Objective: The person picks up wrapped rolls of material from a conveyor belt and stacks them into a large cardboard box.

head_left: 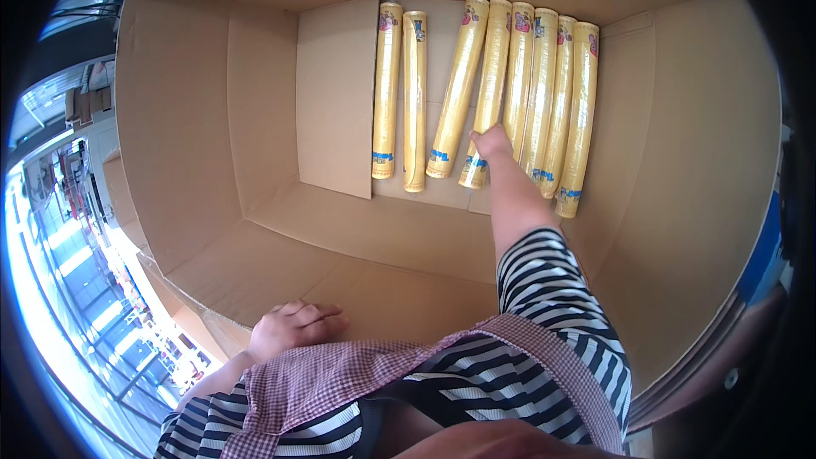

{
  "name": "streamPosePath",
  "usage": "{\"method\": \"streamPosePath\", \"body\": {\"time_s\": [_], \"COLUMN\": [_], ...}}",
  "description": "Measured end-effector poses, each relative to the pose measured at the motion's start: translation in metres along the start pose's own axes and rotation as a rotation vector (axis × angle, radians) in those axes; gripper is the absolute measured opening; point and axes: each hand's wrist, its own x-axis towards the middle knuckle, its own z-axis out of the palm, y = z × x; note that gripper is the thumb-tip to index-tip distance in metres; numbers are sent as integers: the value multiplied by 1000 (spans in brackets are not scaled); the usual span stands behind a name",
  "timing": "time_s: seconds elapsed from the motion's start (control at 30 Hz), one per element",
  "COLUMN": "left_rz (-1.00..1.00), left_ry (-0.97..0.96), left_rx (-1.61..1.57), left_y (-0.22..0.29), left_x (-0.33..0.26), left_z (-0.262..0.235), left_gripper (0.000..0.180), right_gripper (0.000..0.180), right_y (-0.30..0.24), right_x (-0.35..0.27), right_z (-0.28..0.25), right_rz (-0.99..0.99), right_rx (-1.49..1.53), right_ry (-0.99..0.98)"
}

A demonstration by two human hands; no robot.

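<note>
Deep inside a large cardboard box point(357, 246), several long yellow tubes wrapped in shiny film lie on the bottom, with small coloured prints near their ends. My right hand point(493, 143) reaches far in and closes around the lower part of one yellow tube point(491, 76). To its left a slanted tube point(457, 89) lies apart; to its right, others rest closely side by side, up to the outermost tube point(580, 110). Two more, a left tube point(387, 89) and its neighbour point(415, 98), lie further left. My left hand point(293, 327) grips the box's near rim, fingers bent over it.
A cardboard flap point(336, 98) stands beside the leftmost tube. Tall box walls surround the tubes, and the near wall point(365, 289) comes up against my checked apron point(340, 370). Outside, on the left, a bright workshop floor point(76, 268) and shelving show.
</note>
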Motion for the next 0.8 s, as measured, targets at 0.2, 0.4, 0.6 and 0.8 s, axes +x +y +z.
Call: {"method": "streamPosePath", "body": {"time_s": [0.2, 0.4, 0.6, 0.8], "left_rz": [66, 212, 170, 288], "left_ry": [36, 166, 222, 391], "left_rx": [58, 124, 43, 117], "left_y": [-2, -9, 7, 16], "left_x": [0, -14, -28, -33], "left_z": [-5, 8, 14, 16], "left_gripper": [44, 45, 53, 45], "right_gripper": [73, 60, 61, 70], "right_y": [57, 80, -8, -64], "right_x": [6, -48, -170, -307], "right_z": [55, 41, -54, -114], "right_rz": [-336, -261, -395, -749], "right_rx": [-67, -662, -549, 42], "right_ry": [393, -328, -86, 322]}}
